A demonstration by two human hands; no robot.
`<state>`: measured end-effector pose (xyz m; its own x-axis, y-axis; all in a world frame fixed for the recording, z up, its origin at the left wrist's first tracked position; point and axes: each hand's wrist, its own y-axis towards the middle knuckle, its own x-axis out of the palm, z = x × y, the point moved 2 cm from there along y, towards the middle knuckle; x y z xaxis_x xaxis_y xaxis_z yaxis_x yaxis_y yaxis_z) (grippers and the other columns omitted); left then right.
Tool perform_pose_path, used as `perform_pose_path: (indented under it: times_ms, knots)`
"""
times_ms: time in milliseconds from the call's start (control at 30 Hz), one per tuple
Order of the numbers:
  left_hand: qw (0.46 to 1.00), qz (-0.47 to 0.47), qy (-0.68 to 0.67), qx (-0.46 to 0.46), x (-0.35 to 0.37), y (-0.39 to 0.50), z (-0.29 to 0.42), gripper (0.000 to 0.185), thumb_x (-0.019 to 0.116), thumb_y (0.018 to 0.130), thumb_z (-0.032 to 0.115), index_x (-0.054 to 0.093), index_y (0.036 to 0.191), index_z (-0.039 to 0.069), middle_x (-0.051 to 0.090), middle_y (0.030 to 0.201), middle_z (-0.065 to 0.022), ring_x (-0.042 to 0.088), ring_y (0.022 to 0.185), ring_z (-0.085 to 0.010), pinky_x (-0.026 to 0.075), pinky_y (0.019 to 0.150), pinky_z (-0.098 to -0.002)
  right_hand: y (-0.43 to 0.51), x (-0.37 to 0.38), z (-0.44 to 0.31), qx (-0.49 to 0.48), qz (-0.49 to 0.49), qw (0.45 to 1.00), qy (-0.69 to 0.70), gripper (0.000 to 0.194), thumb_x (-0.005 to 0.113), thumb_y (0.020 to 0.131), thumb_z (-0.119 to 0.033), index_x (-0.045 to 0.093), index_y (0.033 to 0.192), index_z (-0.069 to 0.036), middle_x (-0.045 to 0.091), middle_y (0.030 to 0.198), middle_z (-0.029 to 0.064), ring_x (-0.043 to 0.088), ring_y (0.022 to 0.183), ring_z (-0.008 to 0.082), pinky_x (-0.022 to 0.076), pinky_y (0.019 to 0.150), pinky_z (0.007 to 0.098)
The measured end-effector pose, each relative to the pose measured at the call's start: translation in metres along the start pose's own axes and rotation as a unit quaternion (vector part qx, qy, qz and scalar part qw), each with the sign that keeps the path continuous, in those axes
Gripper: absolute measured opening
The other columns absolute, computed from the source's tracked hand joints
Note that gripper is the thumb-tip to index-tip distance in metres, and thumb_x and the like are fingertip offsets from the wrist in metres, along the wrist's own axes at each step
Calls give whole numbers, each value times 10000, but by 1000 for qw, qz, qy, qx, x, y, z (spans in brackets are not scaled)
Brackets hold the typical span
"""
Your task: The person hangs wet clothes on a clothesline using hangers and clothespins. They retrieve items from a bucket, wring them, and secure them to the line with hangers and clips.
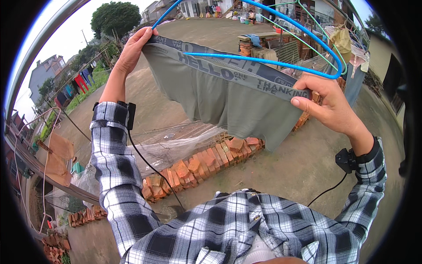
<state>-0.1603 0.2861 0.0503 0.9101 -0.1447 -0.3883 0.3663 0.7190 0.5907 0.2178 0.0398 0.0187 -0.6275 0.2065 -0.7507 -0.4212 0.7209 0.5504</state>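
A pair of grey-green boxer briefs (211, 99) is stretched out in front of me, its wide waistband bearing printed lettering. My left hand (136, 46) pinches one end of the waistband, close to a blue clothes hanger (257, 61). At the other end, my right hand (329, 102) grips the waistband between thumb and fingers. The hanger's lower bar passes into the waistband opening at the left part, and its right corner sits just above my right hand. Its hook lies beyond the top of the picture.
A green hanger (316, 43) hangs behind the blue one, near a yellowish cloth (341, 39). Below the briefs runs a row of stacked bricks (201, 163) beside plastic netting (178, 145). A pink hanger (44, 184) hangs at left by a metal pole (36, 43). A person (251, 16) sits far off.
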Motion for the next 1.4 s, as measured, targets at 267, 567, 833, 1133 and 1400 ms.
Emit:
perform_pose_path:
  times_ms: [267,567,833,1133,1400]
  knots:
    - [999,26,-29,28,16,17,24,286,483,947,358,622,904,112,539,902,79,442,921,-49,287,872,-209,-23,-78,0,-64,8,997,-42,119,661,805,-96,595,854,-10,520,766,42,503,700,144,415,598,261]
    - [999,15,-46,18,23,25,27,310,488,945,347,640,1051,98,580,985,54,456,972,-56,289,914,-218,12,-115,-19,-119,51,987,-94,138,625,826,-136,582,913,-38,469,933,38,460,879,144,373,781,260]
    - [999,41,-23,11,38,33,44,375,469,952,325,542,1262,126,541,1195,37,428,1133,-72,242,1017,-236,11,-167,62,32,250,968,-6,303,494,932,-304,587,1146,-112,563,1039,-5,522,868,56,409,795,219]
    - [995,88,16,41,38,41,42,414,433,973,294,435,1346,115,557,1148,-18,478,1056,-113,308,981,-257,-10,-159,172,262,227,892,289,461,346,978,-409,496,1230,-54,580,1093,56,572,965,121,449,765,245]
    - [880,229,256,327,124,-11,149,339,487,939,305,537,1219,121,492,1238,-55,411,1153,-170,291,998,-328,-47,-149,178,241,165,883,368,499,350,972,-422,497,1258,-40,614,907,8,589,830,114,449,730,249]
